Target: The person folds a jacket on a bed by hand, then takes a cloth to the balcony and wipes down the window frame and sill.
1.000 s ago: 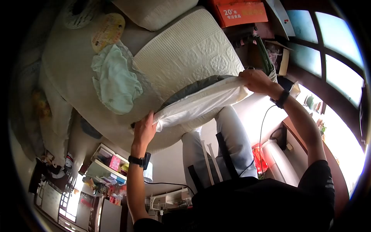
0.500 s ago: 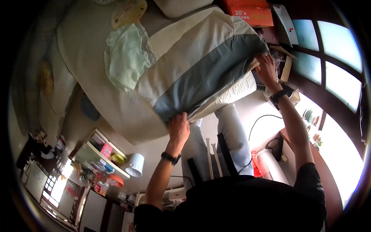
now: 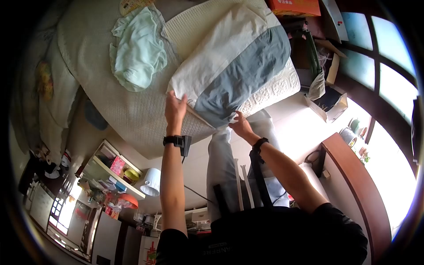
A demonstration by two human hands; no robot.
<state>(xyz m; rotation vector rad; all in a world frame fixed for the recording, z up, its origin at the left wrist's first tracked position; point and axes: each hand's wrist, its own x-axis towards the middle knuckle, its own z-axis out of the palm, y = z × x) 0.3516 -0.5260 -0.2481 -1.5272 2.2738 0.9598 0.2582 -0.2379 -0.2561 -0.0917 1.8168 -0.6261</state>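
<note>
A beige and grey-blue cloth (image 3: pixel 247 62) is spread over the near right part of the bed (image 3: pixel 132 119). At its left corner is my left hand (image 3: pixel 176 108), its thumb and fingers closed on the beige edge. Closer to me, my right hand (image 3: pixel 242 126) pinches the grey-blue near end of the cloth, just above my knees. Under the cloth, a cream textured pad (image 3: pixel 282 86) shows along the right side. A crumpled pale green garment (image 3: pixel 139 51) lies on the bed to the left of the cloth.
Past the bed's right side are a red-orange box (image 3: pixel 295 7) and open cardboard boxes (image 3: pixel 331 108) below the windows. A white bin (image 3: pixel 151 182) and a shelf unit (image 3: pixel 112 170) with assorted items stand at the lower left. A wooden ledge (image 3: pixel 353 172) runs along the right.
My right hand has left the cloth's far right edge and come to its near end. My left hand has moved left and up to the beige corner. The cloth now lies flatter.
</note>
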